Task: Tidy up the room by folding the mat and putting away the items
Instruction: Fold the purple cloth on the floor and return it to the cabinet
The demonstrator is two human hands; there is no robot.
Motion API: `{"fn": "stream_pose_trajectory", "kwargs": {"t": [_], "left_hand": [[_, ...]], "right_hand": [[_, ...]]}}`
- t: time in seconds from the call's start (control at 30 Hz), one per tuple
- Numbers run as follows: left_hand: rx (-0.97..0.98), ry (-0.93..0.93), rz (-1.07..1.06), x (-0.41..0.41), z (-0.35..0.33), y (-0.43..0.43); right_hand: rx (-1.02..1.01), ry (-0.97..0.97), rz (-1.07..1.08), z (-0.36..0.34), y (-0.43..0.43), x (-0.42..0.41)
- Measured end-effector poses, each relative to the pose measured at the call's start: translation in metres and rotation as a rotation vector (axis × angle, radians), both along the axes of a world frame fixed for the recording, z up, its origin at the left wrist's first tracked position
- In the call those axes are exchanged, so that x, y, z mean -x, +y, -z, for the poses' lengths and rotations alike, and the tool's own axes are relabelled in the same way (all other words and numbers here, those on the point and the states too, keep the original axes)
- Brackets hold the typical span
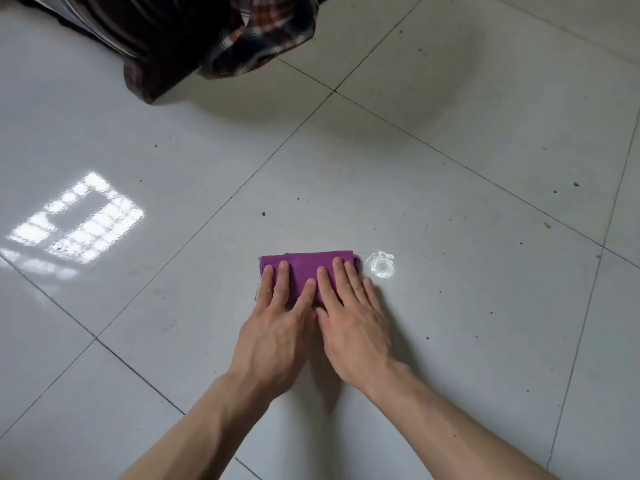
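Your folded mat [304, 268] lies on the floor [450, 168] right in front of you, a small purple rectangle of soft, slightly fuzzy cloth. Both of your hands are flat on top of it. Your left hand [277, 327] covers the left half and your right hand [353, 323] covers the right half, with fingers straight and spread, pressing down and gripping nothing. The two hands touch side by side at the thumbs. The mat's far edge runs straight and is still visible beyond your fingertips. Its left edge peeks out beside your little finger, and its right end sits just beside a small clear, glassy-looking thing [381, 265], though you cannot tell whether they touch. The floor is pale grey glossy tile crossed by dark grout lines and dotted with small dark specks. There is wide bare tile to your left, right and ahead. A bright gridded patch of light [79, 220] reflects on the tile well off to your left. Far ahead, a rumpled plaid cloth [263, 39] in dark red and white hangs down to the floor.
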State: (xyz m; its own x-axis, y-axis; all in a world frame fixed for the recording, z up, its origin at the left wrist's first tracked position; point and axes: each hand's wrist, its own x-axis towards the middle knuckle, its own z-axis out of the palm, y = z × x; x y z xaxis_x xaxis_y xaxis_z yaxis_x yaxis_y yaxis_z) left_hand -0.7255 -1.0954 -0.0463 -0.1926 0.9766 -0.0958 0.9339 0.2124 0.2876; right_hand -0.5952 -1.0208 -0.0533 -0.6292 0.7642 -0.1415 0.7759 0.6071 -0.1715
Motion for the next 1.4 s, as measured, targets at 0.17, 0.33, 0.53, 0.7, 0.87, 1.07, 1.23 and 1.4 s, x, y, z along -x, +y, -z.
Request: {"fn": "stream_pose_trajectory", "kwargs": {"t": [0.17, 0.33, 0.53, 0.7, 0.87, 1.07, 1.23, 1.4], "left_hand": [[0.065, -0.103, -0.003, 0.011, -0.004, 0.049], [0.080, -0.102, 0.053, 0.005, -0.009, 0.093], [0.111, -0.115, 0.080, -0.028, -0.009, 0.112], [0.158, 0.056, 0.321, -0.056, -0.003, 0.108], [0.071, -0.028, 0.215, -0.071, -0.010, 0.078], [0.086, -0.043, 0.170, -0.082, -0.006, 0.028], [0.090, -0.030, 0.138, -0.084, -0.007, -0.021], [0.001, -0.035, 0.134, -0.074, -0.008, -0.058]], "right_hand": [[0.031, 0.023, 0.024, 0.001, 0.045, 0.007], [0.073, 0.054, 0.048, -0.002, 0.082, -0.007], [0.112, 0.024, 0.082, -0.005, 0.101, -0.042], [0.127, 0.082, 0.181, -0.004, 0.081, -0.071], [0.139, 0.114, 0.223, -0.004, 0.052, -0.086], [0.108, 0.102, 0.260, -0.002, -0.001, -0.091], [0.077, 0.072, 0.205, -0.004, -0.042, -0.090], [0.103, 0.064, 0.149, -0.006, -0.072, -0.074]]}}
